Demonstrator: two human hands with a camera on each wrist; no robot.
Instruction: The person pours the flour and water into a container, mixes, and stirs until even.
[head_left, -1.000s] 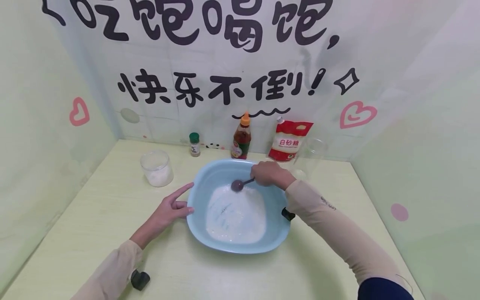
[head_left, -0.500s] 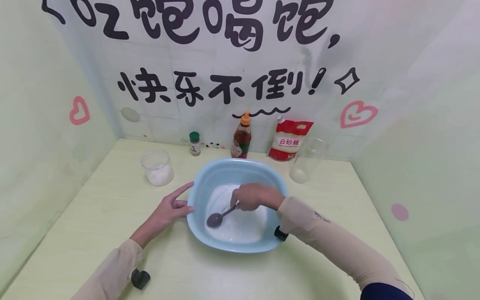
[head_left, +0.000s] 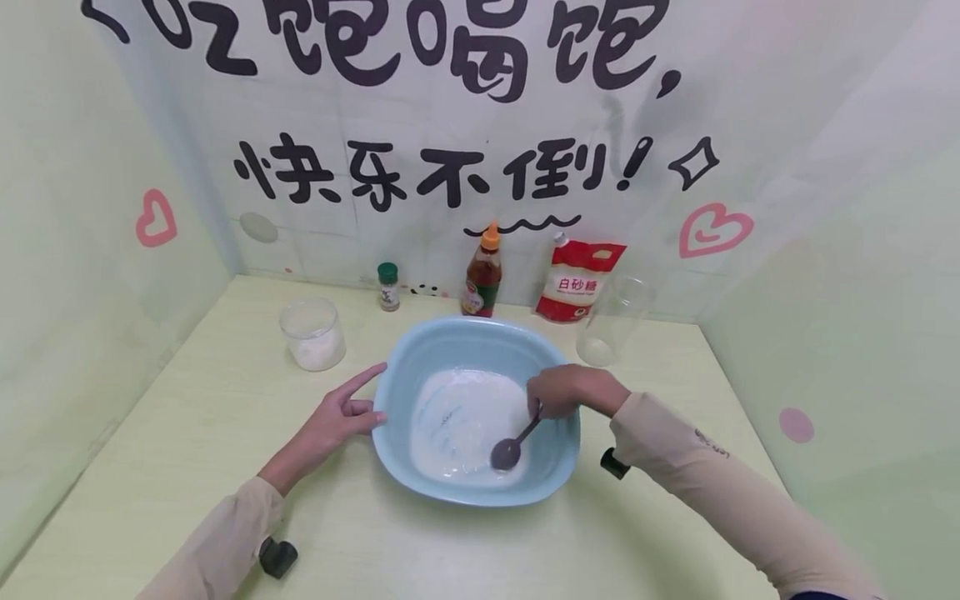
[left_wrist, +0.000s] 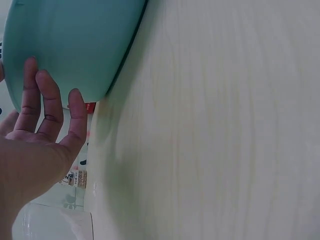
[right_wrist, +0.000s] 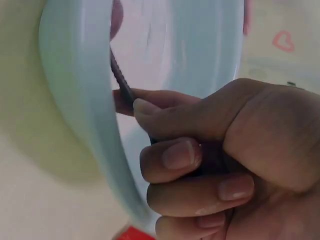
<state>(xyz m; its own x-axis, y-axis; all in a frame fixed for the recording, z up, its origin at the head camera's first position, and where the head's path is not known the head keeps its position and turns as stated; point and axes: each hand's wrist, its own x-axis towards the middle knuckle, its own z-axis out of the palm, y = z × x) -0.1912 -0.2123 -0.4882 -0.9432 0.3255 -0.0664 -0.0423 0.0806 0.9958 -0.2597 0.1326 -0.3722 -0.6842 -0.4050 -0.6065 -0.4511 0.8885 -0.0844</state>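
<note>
A pale blue basin (head_left: 401,467) with a white, wet-looking layer (head_left: 457,425) over its bottom stands on the table. My left hand (head_left: 334,425) holds its left rim, thumb and index finger at the edge; in the left wrist view the other fingers (left_wrist: 49,97) lie along the outer wall. My right hand (head_left: 558,390) reaches over the basin's right side and grips a dark brownish-purple spoon (head_left: 506,454) by its handle. The spoon's bowl is low in the white layer, near front right. In the right wrist view, thumb and index finger pinch the handle (right_wrist: 120,77).
A glass jar (head_left: 313,337) of white powder stands at back left. Along the wall are a green-capped shaker (head_left: 388,287), an orange-capped sauce bottle (head_left: 482,275) and a red sugar pouch (head_left: 576,282). A tall clear glass container (head_left: 611,325) stands behind the basin's right side.
My right hand has swept the spoon from the basin's back to its front left, then across to front right. My left hand and the basin have stayed in place.
</note>
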